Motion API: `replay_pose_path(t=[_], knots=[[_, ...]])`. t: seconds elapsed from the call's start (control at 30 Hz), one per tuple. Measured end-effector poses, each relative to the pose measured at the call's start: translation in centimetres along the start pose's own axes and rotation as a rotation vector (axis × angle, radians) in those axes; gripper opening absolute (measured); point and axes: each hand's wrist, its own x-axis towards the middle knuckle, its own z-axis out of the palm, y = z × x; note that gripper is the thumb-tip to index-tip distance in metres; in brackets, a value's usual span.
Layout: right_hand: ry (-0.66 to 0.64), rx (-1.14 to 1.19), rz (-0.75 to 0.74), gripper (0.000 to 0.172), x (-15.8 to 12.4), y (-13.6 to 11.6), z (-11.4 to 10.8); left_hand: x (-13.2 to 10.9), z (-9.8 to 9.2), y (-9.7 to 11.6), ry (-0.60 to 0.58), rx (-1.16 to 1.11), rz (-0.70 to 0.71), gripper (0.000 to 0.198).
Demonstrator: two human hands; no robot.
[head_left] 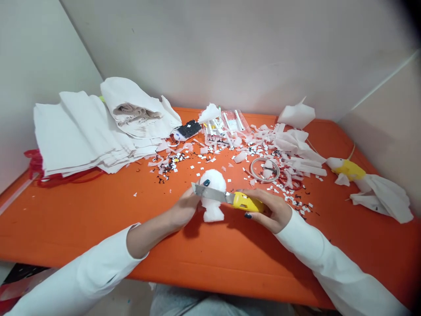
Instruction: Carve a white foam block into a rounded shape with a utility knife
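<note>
My right hand (268, 210) is closed round the yellow handle of a utility knife (226, 197). Its long metal blade points left and lies across a small white tissue ball figure (213, 193) in the middle of the orange table (98, 219). My left hand (186, 206) pinches the left side of that white figure, a dark-nailed fingertip resting near the blade tip. Both arms wear white sleeves.
A stack of white paper sheets (88, 131) lies at the back left over red string (36, 162). Paper scraps (230, 153), a black-and-white stapler-like tool (186, 130), a tape ring (265, 170) and a finished white-and-yellow tissue figure (365, 184) lie at the back and right.
</note>
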Motion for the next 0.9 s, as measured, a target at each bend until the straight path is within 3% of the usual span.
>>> replay_pose_path(t=[0.23,0.47,0.73,0.9], knots=[[0.068,0.034,0.017,0.041,-0.1,0.5,-0.1,0.4,-0.3,1.1,0.189,-0.269,-0.028,0.034],[0.145,0.328,0.246,0.042,-0.1,0.3,-0.1,0.8,-0.4,1.2,0.084,-0.26,0.033,0.036],[0.248,0.546,0.163,0.037,0.4,-0.1,-0.1,0.9,-0.6,1.2,0.104,-0.351,-0.062,0.021],[0.313,0.809,0.459,0.045,0.7,-0.2,-0.6,1.1,-1.0,1.1,0.027,-0.365,0.005,0.027]])
